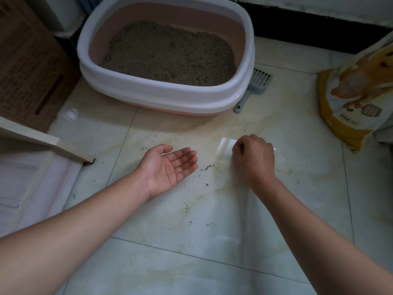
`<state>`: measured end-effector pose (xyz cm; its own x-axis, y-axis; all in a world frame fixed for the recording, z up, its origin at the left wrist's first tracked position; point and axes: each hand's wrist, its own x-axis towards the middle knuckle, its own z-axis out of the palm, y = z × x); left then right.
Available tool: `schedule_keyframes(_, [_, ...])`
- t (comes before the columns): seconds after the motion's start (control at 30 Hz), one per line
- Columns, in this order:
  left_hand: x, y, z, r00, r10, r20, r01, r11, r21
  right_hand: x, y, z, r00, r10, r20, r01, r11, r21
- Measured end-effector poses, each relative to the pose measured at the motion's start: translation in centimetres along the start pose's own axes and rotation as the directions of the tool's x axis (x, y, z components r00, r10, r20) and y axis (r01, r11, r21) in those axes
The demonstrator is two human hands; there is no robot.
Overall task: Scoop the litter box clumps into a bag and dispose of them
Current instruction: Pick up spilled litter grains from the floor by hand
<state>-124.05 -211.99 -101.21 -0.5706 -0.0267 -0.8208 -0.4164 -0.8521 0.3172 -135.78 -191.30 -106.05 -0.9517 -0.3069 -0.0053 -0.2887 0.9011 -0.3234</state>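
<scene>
Litter (170,54), grey-brown and fairly level, fills the bottom of the litter box (161,93), a pink tub under a white rim that stands on the floor near the wall. No distinct clump can be picked out on its surface from this angle. The grey slotted scoop (258,81) lies on the tiles just beside the box's right end, its handle partly tucked under the rim, and neither hand touches it.

Nearer the person, stray granules (207,167) dot the pale floor (212,241) between and below the two hands. The left hand (170,167) lies palm up, low over the tiles, with its fingers straight and close together and a few grains resting on them. The right hand (254,160) is knuckles up, with its fingers curled down toward the floor at a patch of glare. Whether the tips pinch a grain cannot be told.

Several things could go wrong, as I judge it. The flat palm is a shallow carrier, so any tilt on the way to the box would spill its grains back onto the tiles. The glare and the mottled tile pattern could hide grains and leave some behind. No waste bag is in view, so scooped clumps would have nowhere to go, and a loaded scoop carried about would likely shed more.

A yellow sack (348,107) printed with an animal leans at the right, its contents unseen. A cardboard box (32,71) stands left of the litter box, and what it holds does not show either.
</scene>
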Motion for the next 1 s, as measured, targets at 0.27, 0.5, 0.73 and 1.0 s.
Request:
schedule_keyframes(0.27, [0.1, 0.1, 0.4, 1.000, -0.005, -0.012, 0.005, 1.000, 0.007, -2.5, -4.6, -1.1, 0.986, -0.167, 0.000, 0.153, 0.901, 0.407])
schedule_keyframes(0.5, [0.0, 0.2, 1.5, 0.999, -0.036, -0.002, 0.036, 0.990, 0.134, -4.1, -10.8, -1.3, 0.875, -0.479, -0.075, 0.469, 0.797, 0.381])
schedule_keyframes(0.73, [-0.6, 1.1, 1.6, 0.998, -0.020, 0.054, 0.015, 0.997, 0.081, -3.4, -11.1, -2.2, 0.900, -0.413, -0.137, 0.431, 0.803, 0.411])
schedule_keyframes(1.0, [-1.3, 3.6, 5.1, 0.987, 0.125, 0.098, -0.112, 0.985, -0.130, -1.2, -11.8, -4.6, 0.939, -0.187, -0.290, 0.335, 0.690, 0.641])
